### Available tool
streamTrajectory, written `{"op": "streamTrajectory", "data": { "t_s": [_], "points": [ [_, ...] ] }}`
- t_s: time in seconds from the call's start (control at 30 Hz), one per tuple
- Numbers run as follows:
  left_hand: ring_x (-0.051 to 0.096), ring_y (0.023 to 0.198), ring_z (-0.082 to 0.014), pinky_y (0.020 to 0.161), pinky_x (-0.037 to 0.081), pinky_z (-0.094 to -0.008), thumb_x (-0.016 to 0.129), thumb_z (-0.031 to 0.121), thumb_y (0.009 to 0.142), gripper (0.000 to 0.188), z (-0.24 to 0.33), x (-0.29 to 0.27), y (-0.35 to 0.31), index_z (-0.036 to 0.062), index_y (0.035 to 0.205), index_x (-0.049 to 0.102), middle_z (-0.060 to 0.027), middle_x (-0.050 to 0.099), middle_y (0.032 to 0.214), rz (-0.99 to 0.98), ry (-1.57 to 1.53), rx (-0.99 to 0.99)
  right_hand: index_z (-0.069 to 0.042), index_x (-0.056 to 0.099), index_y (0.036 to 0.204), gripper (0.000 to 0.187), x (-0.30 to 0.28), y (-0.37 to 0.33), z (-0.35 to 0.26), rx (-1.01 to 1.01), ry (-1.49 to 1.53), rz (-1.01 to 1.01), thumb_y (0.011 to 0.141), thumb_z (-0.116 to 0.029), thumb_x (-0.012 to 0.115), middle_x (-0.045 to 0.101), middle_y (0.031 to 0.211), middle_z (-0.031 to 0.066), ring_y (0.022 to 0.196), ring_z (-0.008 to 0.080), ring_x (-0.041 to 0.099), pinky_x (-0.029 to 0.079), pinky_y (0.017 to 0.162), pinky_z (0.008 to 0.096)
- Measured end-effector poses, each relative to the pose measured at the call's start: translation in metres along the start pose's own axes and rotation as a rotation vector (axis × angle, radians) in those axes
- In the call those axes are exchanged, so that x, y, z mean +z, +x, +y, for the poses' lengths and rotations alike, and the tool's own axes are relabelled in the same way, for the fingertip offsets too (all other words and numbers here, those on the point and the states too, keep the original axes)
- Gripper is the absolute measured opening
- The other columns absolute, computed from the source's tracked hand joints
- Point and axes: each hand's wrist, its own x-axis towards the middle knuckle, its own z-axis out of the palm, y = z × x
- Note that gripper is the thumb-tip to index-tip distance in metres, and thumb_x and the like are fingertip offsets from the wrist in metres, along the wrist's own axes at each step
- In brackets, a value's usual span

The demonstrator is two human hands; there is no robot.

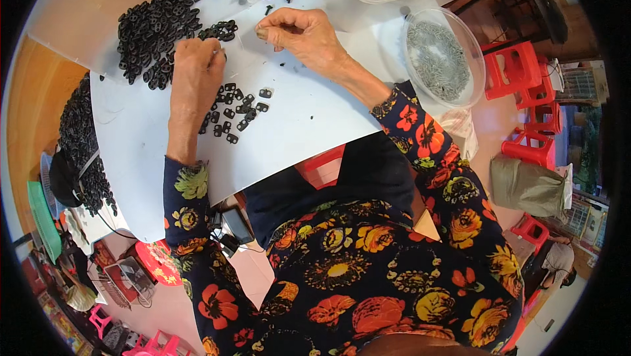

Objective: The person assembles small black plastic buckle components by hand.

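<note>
Two hands: over white tabletop point(315, 119)
Left hand point(197, 67): fingers curled shut, contents hidden, beside heap of small black plastic links point(154, 30)
Right hand point(299, 34): fingertips pinched; held piece too small to tell

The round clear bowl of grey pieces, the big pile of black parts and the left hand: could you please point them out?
round clear bowl point(474, 40): head view, right rim.
pile of black parts point(154, 27): head view, middle of heap.
left hand point(197, 63): head view, back of hand.

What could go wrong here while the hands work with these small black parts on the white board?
The scattered small black parts lie under the left hand and forearm, so a sweep might push some off the white board. The clear bowl of grey pieces sits close to the board's right edge, near the right hand's forearm, and might be knocked.
</note>
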Motion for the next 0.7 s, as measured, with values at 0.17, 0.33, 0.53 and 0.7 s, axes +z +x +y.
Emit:
{"op": "streamTrajectory", "data": {
  "t_s": [0.17, 0.33, 0.53, 0.7],
  "points": [
    [0.048, 0.089, -0.0324, 0.081, 0.041, -0.0398, 0.061, 0.004, 0.078, 0.014, 0.002, 0.007, -0.005, 0.0002, 0.09, 0.057, -0.0145, 0.053, 0.085, -0.119, 0.322, 0.093, -0.002, 0.069, 0.089, 0.012, 0.006, 0.001, 0.002, -0.095, 0.006, 0.025, 0.083, -0.012, 0.068, 0.062, 0.072, -0.0024, 0.062, 0.0023, 0.048, 0.042, 0.056, 0.0195],
    [0.047, 0.086, -0.031, 0.078, 0.041, -0.0389, 0.059, 0.001, 0.077, 0.012, 0.007, 0.012, -0.008, -0.0002, 0.089, 0.056, -0.0135, 0.05, 0.082, -0.09, 0.19, 0.094, -0.002, 0.068, 0.096, 0.014, 0.004, 0.0, 0.006, -0.079, -0.037, -0.032, 0.087, -0.011, 0.065, 0.064, 0.08, -0.0017, 0.067, 0.0035, 0.053, 0.045, 0.061, 0.0187],
    [0.045, 0.086, -0.0328, 0.076, 0.042, -0.04, 0.057, -0.004, 0.074, 0.015, 0.009, 0.013, -0.009, -0.0016, 0.088, 0.053, -0.0154, 0.047, 0.083, -0.148, 0.085, 0.037, -0.001, 0.067, 0.096, 0.014, 0.005, -0.001, 0.0, -0.043, -0.041, -0.045, 0.087, -0.012, 0.064, 0.064, 0.079, -0.0006, 0.065, 0.0042, 0.053, 0.045, 0.06, 0.0187],
    [0.045, 0.086, -0.0317, 0.074, 0.041, -0.0395, 0.057, -0.004, 0.074, 0.012, 0.016, 0.014, -0.006, -0.0015, 0.084, 0.052, -0.0144, 0.046, 0.081, -0.095, 0.012, 0.005, 0.001, 0.066, 0.097, 0.015, 0.005, -0.002, -0.002, 0.0, 0.062, -0.05, 0.088, -0.011, 0.063, 0.065, 0.08, 0.0013, 0.065, 0.005, 0.055, 0.047, 0.06, 0.0194]
  ]
}}
